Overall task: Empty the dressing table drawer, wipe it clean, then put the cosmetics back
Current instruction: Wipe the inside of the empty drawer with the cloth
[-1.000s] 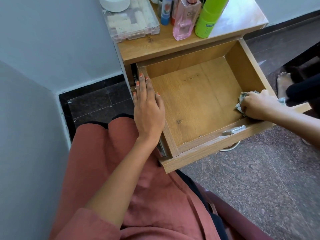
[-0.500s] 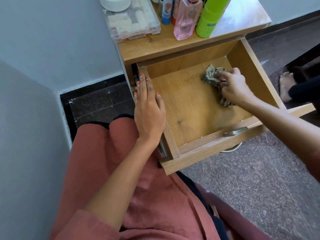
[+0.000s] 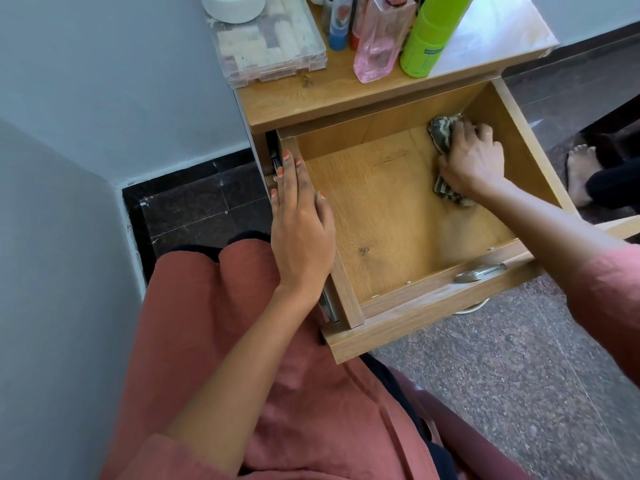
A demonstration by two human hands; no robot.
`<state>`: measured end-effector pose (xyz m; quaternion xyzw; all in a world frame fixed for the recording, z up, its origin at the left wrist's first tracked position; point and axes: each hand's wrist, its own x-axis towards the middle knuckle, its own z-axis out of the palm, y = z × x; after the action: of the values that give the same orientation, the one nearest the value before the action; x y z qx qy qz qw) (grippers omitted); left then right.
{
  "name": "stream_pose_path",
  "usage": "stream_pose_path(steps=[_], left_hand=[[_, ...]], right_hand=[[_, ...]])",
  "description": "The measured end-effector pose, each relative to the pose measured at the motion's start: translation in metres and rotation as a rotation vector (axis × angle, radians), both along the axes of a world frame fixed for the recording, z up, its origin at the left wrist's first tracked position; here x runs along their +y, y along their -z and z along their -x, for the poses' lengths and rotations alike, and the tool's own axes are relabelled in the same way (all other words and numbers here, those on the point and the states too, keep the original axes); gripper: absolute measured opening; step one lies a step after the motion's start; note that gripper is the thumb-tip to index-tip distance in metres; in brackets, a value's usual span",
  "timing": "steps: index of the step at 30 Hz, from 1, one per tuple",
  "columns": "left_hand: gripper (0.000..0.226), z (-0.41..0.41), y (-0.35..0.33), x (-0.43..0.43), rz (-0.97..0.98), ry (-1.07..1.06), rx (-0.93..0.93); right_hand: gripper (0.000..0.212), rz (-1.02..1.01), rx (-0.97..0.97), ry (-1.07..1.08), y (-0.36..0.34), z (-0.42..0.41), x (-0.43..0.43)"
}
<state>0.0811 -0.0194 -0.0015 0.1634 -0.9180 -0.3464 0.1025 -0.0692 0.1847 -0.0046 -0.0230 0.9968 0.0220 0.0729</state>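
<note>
The wooden drawer [image 3: 381, 216] of the dressing table stands pulled out, with nothing inside but a cloth. My left hand [image 3: 299, 233] rests flat on the drawer's left wall, fingers straight. My right hand [image 3: 472, 161] grips a patterned grey cloth [image 3: 441, 133] and presses it on the drawer floor near the back right corner. On the table top [image 3: 485, 39] stand the cosmetics: a pink bottle [image 3: 379, 46], a green bottle [image 3: 427, 43], a blue tube [image 3: 339, 26] and a clear plastic case [image 3: 270, 46] with a white jar [image 3: 232, 5] on it.
A grey wall [image 3: 104, 81] runs along the left with a dark tiled gap beside the table. Speckled stone floor [image 3: 502, 375] lies to the right. Another person's bare foot [image 3: 581, 174] is by the drawer's right side. My reddish garment covers my lap.
My right hand has swept the cloth from the drawer's front right corner up to the back right part. My left hand has stayed on the left wall.
</note>
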Motion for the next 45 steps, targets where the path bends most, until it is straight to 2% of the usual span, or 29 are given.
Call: stream_pose_path(steps=[10,17,20,22,25,29,36,45], left_hand=[[0.047,0.0,0.001,0.001,-0.01,-0.002,0.012],[0.048,0.001,0.001,0.002,-0.024,-0.014,0.028],[0.047,0.002,0.001,0.002,-0.027,-0.015,0.034],[0.047,0.002,0.001,0.001,-0.023,-0.02,0.031],[0.047,0.001,0.001,0.001,0.003,-0.016,0.023],[0.047,0.001,0.001,0.0,0.049,-0.006,0.005],[0.048,0.0,-0.001,-0.002,0.099,0.011,-0.013],[0.049,0.0,-0.001,-0.003,0.135,0.012,-0.032]], right_hand=[[0.05,0.06,0.012,0.065,0.008,0.012,-0.002],[0.043,0.387,-0.024,0.263,0.001,0.013,-0.008],[0.043,0.429,-0.062,0.282,0.002,0.011,-0.003],[0.044,0.392,-0.074,0.219,0.005,0.007,0.0],[0.046,0.224,-0.004,0.099,0.008,0.004,0.0],[0.04,0.018,0.088,0.08,0.012,0.011,-0.002],[0.04,-0.208,0.028,0.027,0.014,0.02,-0.003],[0.047,-0.288,-0.054,0.051,0.005,0.01,-0.008]])
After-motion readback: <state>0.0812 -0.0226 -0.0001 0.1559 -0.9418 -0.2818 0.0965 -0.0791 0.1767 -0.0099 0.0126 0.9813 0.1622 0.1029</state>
